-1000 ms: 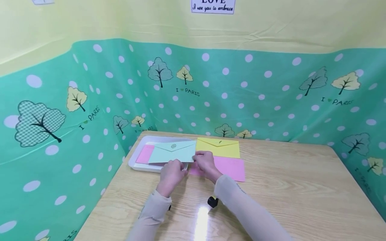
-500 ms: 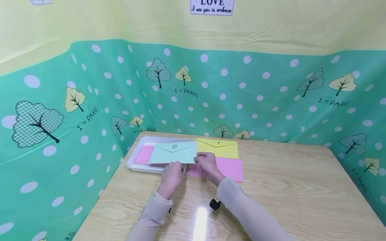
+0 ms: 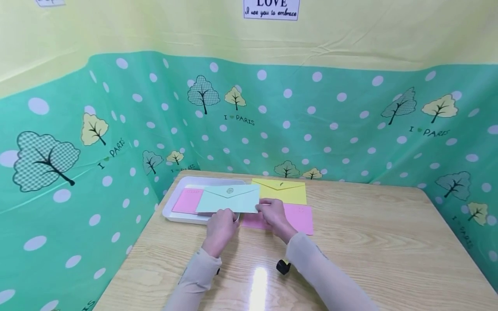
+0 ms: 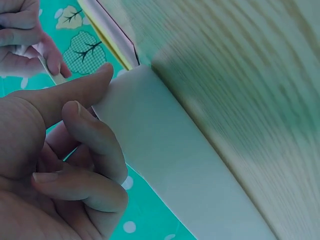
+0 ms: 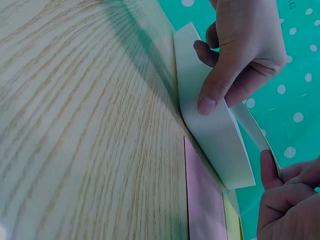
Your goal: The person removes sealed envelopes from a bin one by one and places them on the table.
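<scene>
A pale green envelope (image 3: 229, 199) is held tilted above the white tray (image 3: 183, 217), its right lower corner pinched by my right hand (image 3: 273, 216). In the right wrist view, that envelope (image 5: 255, 129) shows edge-on. My left hand (image 3: 221, 226) grips the tray's near wall by its right corner; the thumb lies on the outside of the tray (image 5: 200, 105). A pink envelope (image 3: 189, 201) lies in the tray, partly covered by the green one. Right of the tray are a yellow envelope (image 3: 285, 192) and another pink envelope (image 3: 300, 217), overlapping on the table.
The wooden table (image 3: 369, 242) extends to the right and front. A polka-dot green and yellow curtain (image 3: 330, 129) hangs behind and at the left. A small black object (image 3: 283, 266) shows beneath the right wrist.
My right hand has drawn the green envelope slightly to the right, so more of the pink envelope in the tray shows. The left hand has stayed on the tray wall.
</scene>
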Motion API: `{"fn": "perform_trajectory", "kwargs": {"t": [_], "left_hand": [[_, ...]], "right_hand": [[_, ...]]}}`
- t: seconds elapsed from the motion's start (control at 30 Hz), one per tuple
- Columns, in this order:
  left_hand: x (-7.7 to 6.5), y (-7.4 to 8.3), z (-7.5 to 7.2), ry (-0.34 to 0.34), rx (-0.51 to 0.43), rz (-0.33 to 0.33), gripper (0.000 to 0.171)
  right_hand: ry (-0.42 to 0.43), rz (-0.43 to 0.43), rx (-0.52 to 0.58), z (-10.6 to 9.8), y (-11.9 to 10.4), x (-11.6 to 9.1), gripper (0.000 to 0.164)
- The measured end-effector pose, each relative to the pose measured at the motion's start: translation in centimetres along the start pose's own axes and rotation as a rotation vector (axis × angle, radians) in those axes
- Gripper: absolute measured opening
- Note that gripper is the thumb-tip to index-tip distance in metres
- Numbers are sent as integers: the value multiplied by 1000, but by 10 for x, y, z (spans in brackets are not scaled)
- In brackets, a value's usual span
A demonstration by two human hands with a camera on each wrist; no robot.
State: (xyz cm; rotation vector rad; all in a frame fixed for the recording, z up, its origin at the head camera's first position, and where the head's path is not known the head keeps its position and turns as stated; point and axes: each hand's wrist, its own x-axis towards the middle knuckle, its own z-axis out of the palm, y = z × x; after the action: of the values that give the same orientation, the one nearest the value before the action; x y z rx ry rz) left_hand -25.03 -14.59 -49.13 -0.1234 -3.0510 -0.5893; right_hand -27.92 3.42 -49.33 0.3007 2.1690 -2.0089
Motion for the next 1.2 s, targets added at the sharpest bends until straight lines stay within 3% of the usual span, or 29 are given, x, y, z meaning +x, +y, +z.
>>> {"fn": "perform_trajectory", "kwargs": {"t": [0.3, 0.5, 0.8, 1.2], "left_hand": [[2, 1, 0, 4, 38, 7, 30], [2, 0, 1, 3, 33, 8, 23], [2, 0, 2, 3, 27, 17, 36], [2, 0, 2, 12, 31, 22, 21]], "right_hand": [[28, 9, -1, -15, -3, -1, 41], [32, 12, 21, -25, 0, -1, 42], [20, 36, 69, -42, 8, -4, 44], [56, 18, 87, -62, 17, -8, 43]]}}
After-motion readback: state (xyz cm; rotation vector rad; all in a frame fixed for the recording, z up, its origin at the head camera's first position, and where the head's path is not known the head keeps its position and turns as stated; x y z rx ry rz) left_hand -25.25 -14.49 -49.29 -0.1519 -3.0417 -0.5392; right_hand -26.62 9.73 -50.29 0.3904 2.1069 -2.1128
